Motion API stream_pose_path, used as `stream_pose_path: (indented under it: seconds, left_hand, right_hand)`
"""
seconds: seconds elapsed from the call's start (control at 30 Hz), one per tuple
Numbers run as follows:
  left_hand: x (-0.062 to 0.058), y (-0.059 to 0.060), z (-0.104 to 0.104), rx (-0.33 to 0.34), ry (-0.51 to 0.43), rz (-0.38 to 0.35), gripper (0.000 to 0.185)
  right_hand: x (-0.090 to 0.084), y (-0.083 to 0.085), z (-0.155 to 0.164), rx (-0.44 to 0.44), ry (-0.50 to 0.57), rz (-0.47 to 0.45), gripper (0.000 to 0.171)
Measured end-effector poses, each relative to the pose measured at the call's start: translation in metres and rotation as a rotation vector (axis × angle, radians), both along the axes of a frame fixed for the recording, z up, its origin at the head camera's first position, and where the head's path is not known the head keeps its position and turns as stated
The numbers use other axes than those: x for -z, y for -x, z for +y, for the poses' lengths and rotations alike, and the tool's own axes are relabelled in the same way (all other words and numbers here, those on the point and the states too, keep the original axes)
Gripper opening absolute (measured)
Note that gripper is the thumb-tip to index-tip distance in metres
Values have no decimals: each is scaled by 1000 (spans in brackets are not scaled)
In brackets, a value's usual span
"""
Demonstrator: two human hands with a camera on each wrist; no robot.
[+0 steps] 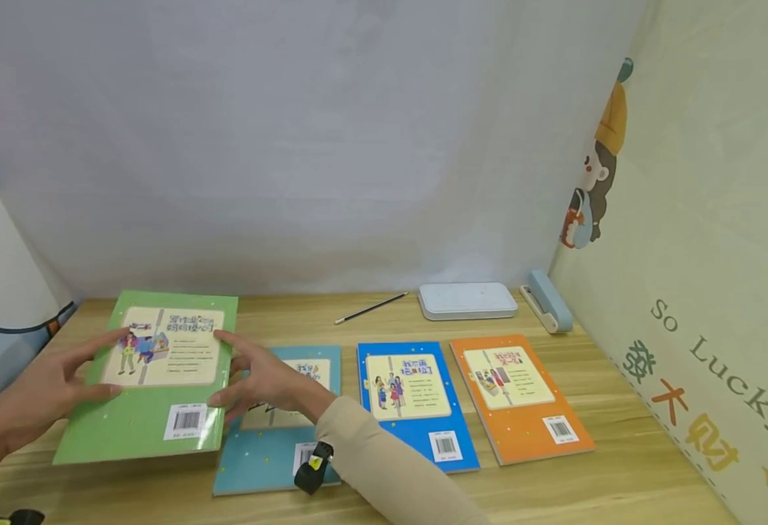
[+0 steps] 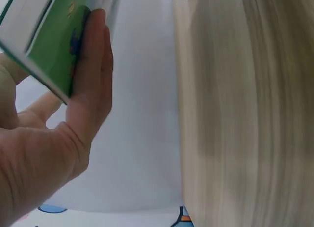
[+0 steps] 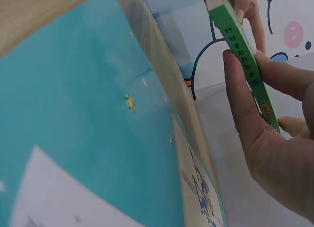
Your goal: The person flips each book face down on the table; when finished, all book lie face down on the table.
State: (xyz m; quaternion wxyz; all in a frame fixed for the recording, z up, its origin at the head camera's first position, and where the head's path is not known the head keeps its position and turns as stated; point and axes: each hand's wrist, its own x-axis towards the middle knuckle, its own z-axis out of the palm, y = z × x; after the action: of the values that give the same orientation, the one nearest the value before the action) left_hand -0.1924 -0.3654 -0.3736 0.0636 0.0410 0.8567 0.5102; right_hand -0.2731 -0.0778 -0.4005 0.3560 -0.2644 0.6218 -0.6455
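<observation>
A green book (image 1: 141, 426) is held up off the table at the left, its back cover with a cream panel and barcode facing me. My left hand (image 1: 45, 386) grips its left edge, thumb on the cover. On the opposite edge, my right hand (image 1: 262, 379) pinches the book between thumb and fingers. From the right wrist, the green spine (image 3: 245, 65) shows between thumb and fingers. In the left wrist view the book's corner (image 2: 59, 50) sits in the grasp of the left hand (image 2: 54, 138). Below the right forearm lies a teal book (image 1: 259, 463), partly covered by that hand and wrist.
A blue book (image 1: 400, 441) and an orange book (image 1: 521, 434) lie in a row to the right on the wooden table (image 1: 626, 437). Farther back are a pencil (image 1: 372, 308), a pale blue case (image 1: 467, 301) and a blue stapler (image 1: 548, 300). Curtain-like walls enclose the table.
</observation>
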Motion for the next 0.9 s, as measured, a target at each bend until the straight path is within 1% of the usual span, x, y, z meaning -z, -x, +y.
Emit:
stream_pose_path:
  seconds: [0.07, 0.17, 0.27, 0.33, 0.47, 0.57, 0.63, 0.8, 0.87, 0.9]
  left_hand:
    - [3, 0, -5, -31, 77, -52, 86]
    - [8, 3, -16, -46, 196, -81, 84]
    - [14, 5, -24, -32, 254, -118, 87]
    - [18, 6, -29, -26, 245, -159, 88]
    - [26, 8, -36, -3, 268, -214, 87]
    - [32, 7, -39, 26, 338, -210, 85]
    - [35, 7, -40, 48, 359, -210, 83]
    - [37, 6, -34, 51, 326, -240, 79]
    - [36, 6, -31, 41, 322, -256, 80]
    - [36, 6, -30, 40, 338, -257, 80]
  right_hand:
    - [1, -1, -4, -10, -23, -8, 100]
    - [4, -3, -11, -13, -65, -14, 98]
    - [7, -6, -19, -5, -115, -10, 97]
    - [8, -9, -24, 3, -152, -11, 97]
    - [10, -13, -32, 22, -212, -44, 94]
    - [10, -16, -35, 16, -241, -86, 91]
    - [10, -17, -36, 8, -259, -102, 89]
    - [10, -19, -38, 9, -300, -115, 85]
    - [11, -19, -39, 15, -309, -115, 84]
    - [12, -19, -39, 18, -312, -115, 84]
